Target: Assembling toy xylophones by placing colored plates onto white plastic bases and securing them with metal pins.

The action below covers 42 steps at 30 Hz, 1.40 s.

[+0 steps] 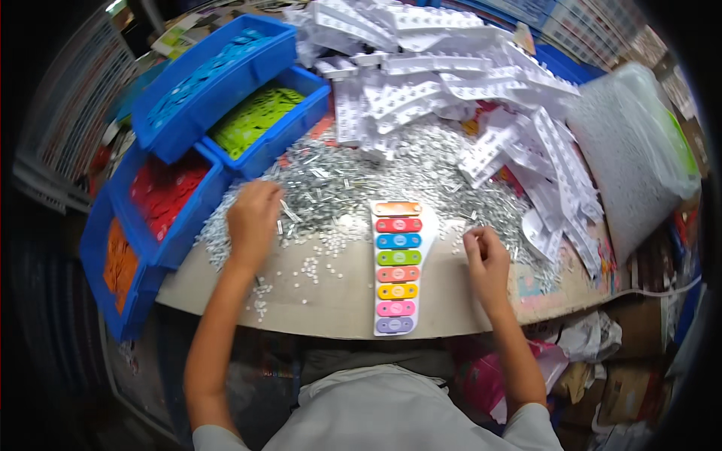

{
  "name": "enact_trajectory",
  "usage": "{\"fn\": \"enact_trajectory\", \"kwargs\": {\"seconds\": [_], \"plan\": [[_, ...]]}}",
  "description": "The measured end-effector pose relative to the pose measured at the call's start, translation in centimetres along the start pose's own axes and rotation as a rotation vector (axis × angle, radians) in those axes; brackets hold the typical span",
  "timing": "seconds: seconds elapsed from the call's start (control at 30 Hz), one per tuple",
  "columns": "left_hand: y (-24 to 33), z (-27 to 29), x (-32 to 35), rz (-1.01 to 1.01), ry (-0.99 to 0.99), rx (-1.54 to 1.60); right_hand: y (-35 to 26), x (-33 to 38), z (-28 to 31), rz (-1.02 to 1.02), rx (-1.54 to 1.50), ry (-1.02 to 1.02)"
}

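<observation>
A toy xylophone (398,273) lies upright before me near the table's front edge. Its white base carries several bars in orange, red, blue, green, coral, yellow, pink and purple. To its left, my left hand (254,218) is at the edge of a pile of small silvery metal pins (323,180), fingers pinched together. Whatever they may hold is too small to tell. My right hand (487,255) is just right of the xylophone, apart from it, with fingers curled closed; their contents are hidden. Small white pieces (320,263) are scattered between my left hand and the xylophone.
Blue bins on the left hold light-blue (203,79), green (259,116), red (167,197) and orange (120,263) flat pieces. White plastic bases (444,75) are heaped at the back and right (560,180). A full clear bag (628,150) stands at the table's right edge.
</observation>
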<state>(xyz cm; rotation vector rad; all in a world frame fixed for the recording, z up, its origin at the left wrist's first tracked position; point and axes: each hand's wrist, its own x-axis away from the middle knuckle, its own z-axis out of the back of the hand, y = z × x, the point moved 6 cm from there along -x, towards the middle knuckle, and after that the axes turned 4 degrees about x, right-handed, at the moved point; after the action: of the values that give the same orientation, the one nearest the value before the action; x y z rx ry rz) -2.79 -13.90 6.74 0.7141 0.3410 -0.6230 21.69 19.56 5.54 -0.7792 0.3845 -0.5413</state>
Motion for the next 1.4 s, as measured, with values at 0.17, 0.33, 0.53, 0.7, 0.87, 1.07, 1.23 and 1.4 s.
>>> {"fn": "enact_trajectory", "kwargs": {"seconds": [0.17, 0.33, 0.53, 0.7, 0.87, 1.07, 1.23, 1.4], "plan": [[-5.9, 0.0, 0.6, -0.198, -0.129, -0.229, 2.3, 4.9, 0.7, 0.043, 0.059, 0.107], [-5.2, 0.0, 0.7, -0.190, -0.179, -0.325, 4.8, 5.3, 6.2, 0.075, 0.381, 0.320], [-3.1, 1.7, 1.9, 0.141, 0.000, -0.005, 8.5, 3.9, 9.8, 0.005, 0.553, 0.331], [-1.2, 0.3, 4.6, 0.441, -0.161, 0.454, 8.0, 2.6, 8.7, 0.047, 0.696, 0.273], [3.7, -1.1, 6.0, 0.517, -0.203, 0.860, 8.4, 2.7, 7.9, -0.004, 0.758, 0.248], [5.1, -3.4, 6.7, 0.618, -0.281, 0.978, 7.7, 3.0, 7.7, 0.073, 0.683, 0.264], [6.2, -5.9, 5.7, 0.729, -0.458, 1.246, 6.4, 3.4, 7.5, 0.067, 0.578, 0.331], [7.0, -9.7, 4.5, 0.866, -0.590, 1.412, -0.8, 1.8, 2.0, 0.038, -0.039, 0.168]]}}
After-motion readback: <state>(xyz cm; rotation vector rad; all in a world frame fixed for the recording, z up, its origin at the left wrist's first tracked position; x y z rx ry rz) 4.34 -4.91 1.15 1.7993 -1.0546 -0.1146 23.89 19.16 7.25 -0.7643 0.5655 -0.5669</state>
